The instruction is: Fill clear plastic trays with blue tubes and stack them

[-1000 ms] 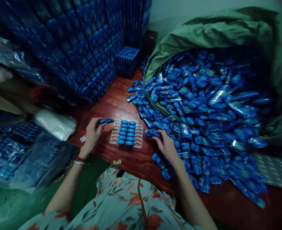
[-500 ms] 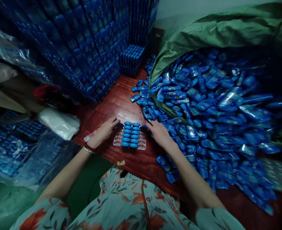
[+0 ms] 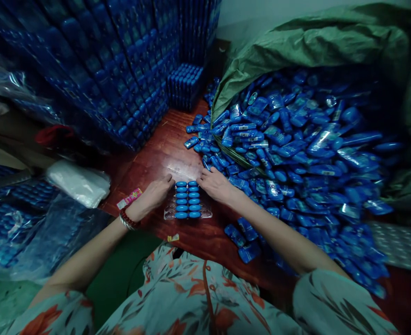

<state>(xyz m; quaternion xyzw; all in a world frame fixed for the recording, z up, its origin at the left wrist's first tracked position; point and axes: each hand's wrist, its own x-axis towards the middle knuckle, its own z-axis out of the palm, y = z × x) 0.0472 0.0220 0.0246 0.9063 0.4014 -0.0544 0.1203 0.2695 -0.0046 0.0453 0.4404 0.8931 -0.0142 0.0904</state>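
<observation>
Two columns of blue bottles (image 3: pixel 182 202) stand on a clear plastic tray (image 3: pixel 205 214) on the red-brown table. My left hand (image 3: pixel 158 190) is at the far left corner of the columns, its fingers curled together; whatever they hold is hidden. At the far right corner is my right hand (image 3: pixel 213 182), fingers bent close to the end bottles. What lies between its fingertips is too small to make out.
A large pile of blue bottles (image 3: pixel 278 144) spills from a green sack (image 3: pixel 296 46) on the right. Tall stacks of blue bottles (image 3: pixel 122 70) rise at the back left. White plastic bags (image 3: pixel 80 181) and a pink packet (image 3: pixel 129 197) lie left.
Both hands have moved closer to the far end of the two columns. The small blue items near the fingers no longer show apart from the columns. The view has shifted slightly.
</observation>
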